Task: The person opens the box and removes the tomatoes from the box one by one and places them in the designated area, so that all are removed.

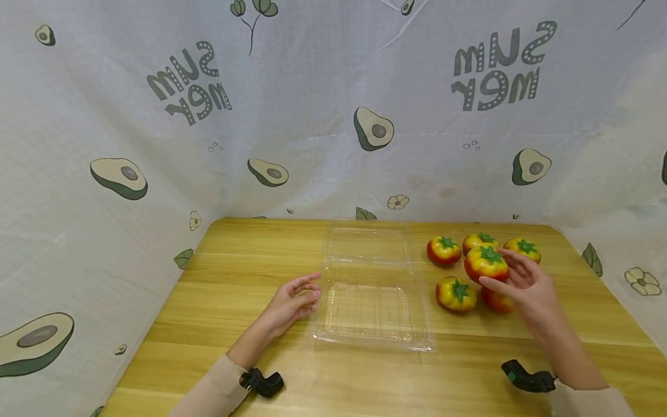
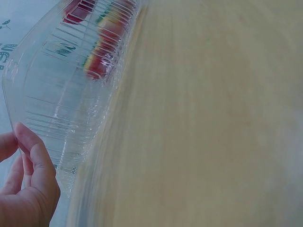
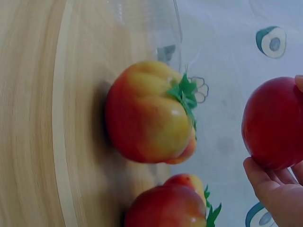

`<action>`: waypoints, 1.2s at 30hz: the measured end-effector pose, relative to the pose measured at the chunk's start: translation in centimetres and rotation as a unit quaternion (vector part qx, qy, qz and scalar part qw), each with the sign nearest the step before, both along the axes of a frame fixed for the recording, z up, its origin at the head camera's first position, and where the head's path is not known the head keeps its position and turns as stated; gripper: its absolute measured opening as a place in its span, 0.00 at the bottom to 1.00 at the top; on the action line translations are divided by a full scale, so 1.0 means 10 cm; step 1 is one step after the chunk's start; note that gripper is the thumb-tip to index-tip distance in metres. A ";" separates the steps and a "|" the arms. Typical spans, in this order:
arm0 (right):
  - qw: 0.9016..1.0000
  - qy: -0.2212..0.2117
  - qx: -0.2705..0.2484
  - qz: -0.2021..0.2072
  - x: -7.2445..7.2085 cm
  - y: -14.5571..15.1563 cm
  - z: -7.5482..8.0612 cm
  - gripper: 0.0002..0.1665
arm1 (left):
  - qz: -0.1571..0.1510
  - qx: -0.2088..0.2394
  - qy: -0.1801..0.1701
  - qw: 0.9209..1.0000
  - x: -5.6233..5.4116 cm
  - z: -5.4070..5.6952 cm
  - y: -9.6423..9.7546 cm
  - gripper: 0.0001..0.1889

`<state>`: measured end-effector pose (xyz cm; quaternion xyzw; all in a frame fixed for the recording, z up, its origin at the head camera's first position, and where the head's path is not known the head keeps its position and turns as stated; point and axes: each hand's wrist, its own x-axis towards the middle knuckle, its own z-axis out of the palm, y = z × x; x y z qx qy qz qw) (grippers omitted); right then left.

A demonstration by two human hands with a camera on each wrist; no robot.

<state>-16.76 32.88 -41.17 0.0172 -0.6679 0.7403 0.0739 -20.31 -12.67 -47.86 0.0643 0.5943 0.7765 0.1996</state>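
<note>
My right hand (image 1: 526, 286) holds a red-and-yellow tomato (image 1: 486, 263) with a green leafy top, raised over the other tomatoes; its red underside faces the right wrist view. At the left rim of an open clear plastic clamshell box (image 1: 372, 341), my left hand (image 1: 294, 304) pinches the edge between thumb and finger, as the left wrist view shows. The box lies with its lid (image 1: 367, 243) folded back, away from me. Several similar tomatoes sit on the table right of the box, among them one at the near left (image 1: 455, 294) and one partly hidden below the held tomato (image 1: 497, 301).
The wooden table (image 1: 234, 255) ends at the back against a white cloth (image 1: 312, 127) printed with avocados. At the far right of the group sits another tomato (image 1: 523, 249). Black wrist cameras are strapped over both light sleeves.
</note>
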 end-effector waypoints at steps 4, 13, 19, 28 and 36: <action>0.998 0.025 -0.055 0.009 -0.01 0.08 -0.02 0.34 | -0.002 0.002 0.001 1.000 0.00 0.00 0.00 0.29; 0.988 0.045 -0.149 0.008 -0.02 0.35 -0.10 0.32 | 0.001 0.002 0.003 1.000 0.01 0.02 0.01 0.29; 0.982 0.036 -0.186 0.001 -0.01 0.50 -0.15 0.34 | 0.001 0.000 0.004 1.000 0.01 0.03 0.01 0.29; 0.978 0.034 -0.208 0.004 -0.01 0.68 -0.22 0.35 | 0.000 -0.002 0.005 1.000 0.00 0.02 0.01 0.29; 0.984 0.013 -0.180 0.000 0.00 0.82 -0.31 0.37 | 0.003 -0.003 0.004 1.000 0.01 0.03 0.01 0.29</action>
